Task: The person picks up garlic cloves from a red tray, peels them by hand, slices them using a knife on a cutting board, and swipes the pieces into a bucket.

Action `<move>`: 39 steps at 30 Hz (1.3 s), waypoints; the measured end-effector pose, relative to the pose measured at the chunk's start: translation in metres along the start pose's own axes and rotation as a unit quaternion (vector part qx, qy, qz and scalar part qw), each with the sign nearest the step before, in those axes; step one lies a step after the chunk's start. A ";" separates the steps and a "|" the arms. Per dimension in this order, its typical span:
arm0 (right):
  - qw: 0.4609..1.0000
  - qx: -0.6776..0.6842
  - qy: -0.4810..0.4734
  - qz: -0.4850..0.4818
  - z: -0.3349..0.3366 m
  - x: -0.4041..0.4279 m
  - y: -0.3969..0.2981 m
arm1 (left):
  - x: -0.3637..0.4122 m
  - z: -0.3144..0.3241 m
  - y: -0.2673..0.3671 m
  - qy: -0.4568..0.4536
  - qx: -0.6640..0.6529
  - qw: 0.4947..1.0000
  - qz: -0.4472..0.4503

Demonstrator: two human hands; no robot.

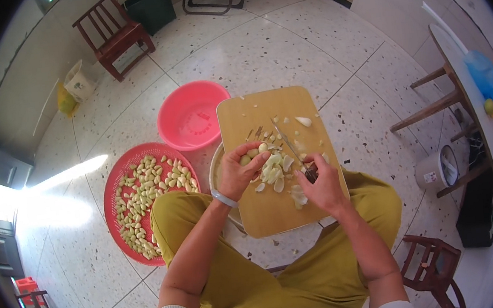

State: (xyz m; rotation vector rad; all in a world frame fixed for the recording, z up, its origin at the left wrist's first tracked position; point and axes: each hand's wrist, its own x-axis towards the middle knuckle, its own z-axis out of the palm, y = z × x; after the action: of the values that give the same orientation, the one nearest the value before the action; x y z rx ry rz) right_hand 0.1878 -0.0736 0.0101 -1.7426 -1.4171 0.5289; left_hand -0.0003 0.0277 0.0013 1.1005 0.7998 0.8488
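Several peeled garlic cloves point(253, 153) are held in my left hand point(241, 168), with one clove at the thumb and fingertip. My right hand point(321, 182) grips the dark handle of a knife point(288, 140), its blade pointing away from me over the wooden board point(268, 104). Between the hands lies a pile of garlic skins point(273, 169). A single pale clove point(303, 121) rests farther up the board, among scraps and brown stem bits. The board sits on a round container point(216, 175), mostly hidden beneath it.
Left of my knee, a red perforated tray point(112, 208) holds many peeled cloves. Beyond it stands a pink basin point(189, 124). A wooden chair point(120, 43) and a green bin point(152, 8) are at the far left. To the right are a table point(459, 82) and a waste bin point(428, 171).
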 end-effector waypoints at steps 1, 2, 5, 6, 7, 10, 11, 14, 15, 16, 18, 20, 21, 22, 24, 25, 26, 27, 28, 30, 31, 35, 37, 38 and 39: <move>1.000 0.001 0.002 0.001 0.000 -0.001 -0.003 | 0.000 0.000 0.000 0.003 0.017 1.000 0.005; 0.999 0.014 -0.001 -0.044 0.000 -0.002 -0.007 | 0.000 0.000 0.000 0.001 0.019 1.000 0.005; 0.992 0.023 0.001 -0.127 0.004 -0.004 -0.007 | 0.000 -0.001 -0.005 0.003 0.107 0.993 0.053; 0.986 0.018 0.002 -0.166 0.006 -0.004 -0.007 | 0.001 -0.004 -0.010 -0.004 0.128 0.988 0.082; 0.986 0.019 0.006 -0.165 0.007 -0.005 -0.007 | 0.001 -0.007 -0.015 -0.010 0.148 0.983 0.111; 0.984 0.022 -0.014 -0.179 0.005 -0.007 -0.010 | -0.001 -0.009 -0.019 -0.040 0.178 0.968 0.173; 0.983 0.007 -0.027 -0.180 0.004 -0.008 -0.011 | -0.003 -0.008 -0.019 -0.043 0.180 0.967 0.173; 0.982 -0.012 -0.041 -0.185 0.001 -0.009 -0.010 | -0.007 0.001 -0.005 -0.038 0.183 0.961 0.204; 0.980 -0.014 -0.044 -0.192 0.001 -0.009 -0.011 | -0.007 0.000 -0.003 -0.035 0.250 0.937 0.240; 0.980 -0.013 -0.043 -0.192 0.001 -0.010 -0.011 | -0.007 -0.002 -0.001 -0.031 0.316 0.908 0.275; 0.978 -0.024 -0.051 -0.200 0.001 -0.010 -0.011 | -0.006 -0.005 -0.002 -0.031 0.341 0.901 0.266; 0.977 -0.027 -0.051 -0.207 0.001 -0.010 -0.011 | -0.006 -0.007 -0.004 -0.030 0.366 0.894 0.259; 0.975 -0.031 -0.053 -0.214 0.001 -0.010 -0.011 | -0.006 -0.007 -0.004 -0.027 0.374 0.889 0.262; 0.975 -0.031 -0.052 -0.214 0.001 -0.010 -0.011 | -0.007 -0.008 -0.004 -0.024 0.383 0.885 0.265; 0.975 -0.031 -0.051 -0.213 0.001 -0.010 -0.012 | -0.006 -0.007 -0.002 -0.023 0.391 0.878 0.276; 0.975 -0.031 -0.051 -0.213 0.002 -0.010 -0.012 | -0.007 -0.007 -0.001 -0.022 0.399 0.871 0.287; 0.975 -0.038 -0.046 -0.213 0.002 -0.010 -0.012 | -0.007 -0.006 0.000 -0.023 0.399 0.871 0.287; 0.975 -0.045 -0.042 -0.213 0.002 -0.010 -0.011 | -0.008 -0.005 0.002 -0.017 0.383 0.877 0.289; 0.975 -0.046 -0.041 -0.213 0.003 -0.011 -0.010 | -0.009 -0.003 0.003 -0.012 0.366 0.884 0.291; 0.980 -0.062 -0.044 -0.182 0.005 -0.012 -0.008 | -0.011 0.001 0.008 -0.005 0.366 0.882 0.297; 0.980 -0.061 -0.044 -0.182 0.006 -0.012 -0.008 | -0.011 0.001 0.010 0.002 0.367 0.880 0.302; 0.990 -0.048 -0.035 -0.131 0.006 -0.004 -0.003 | -0.008 -0.004 0.001 -0.023 0.258 0.925 0.278; 0.993 -0.048 -0.036 -0.103 0.004 -0.001 0.003 | -0.012 0.002 0.015 0.008 0.286 0.926 0.247; 0.996 -0.032 -0.009 -0.087 0.004 -0.001 0.004 | -0.011 0.000 0.014 0.007 0.285 0.926 0.246; 0.997 -0.014 0.016 -0.075 0.003 0.000 0.004 | -0.012 -0.003 0.015 0.006 0.308 0.921 0.239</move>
State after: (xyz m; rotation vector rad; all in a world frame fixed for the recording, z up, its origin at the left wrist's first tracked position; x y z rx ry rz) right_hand 0.1877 -0.0729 0.0053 -1.6434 -1.5249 0.3992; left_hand -0.0109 0.0217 0.0162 1.9054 0.8452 1.0379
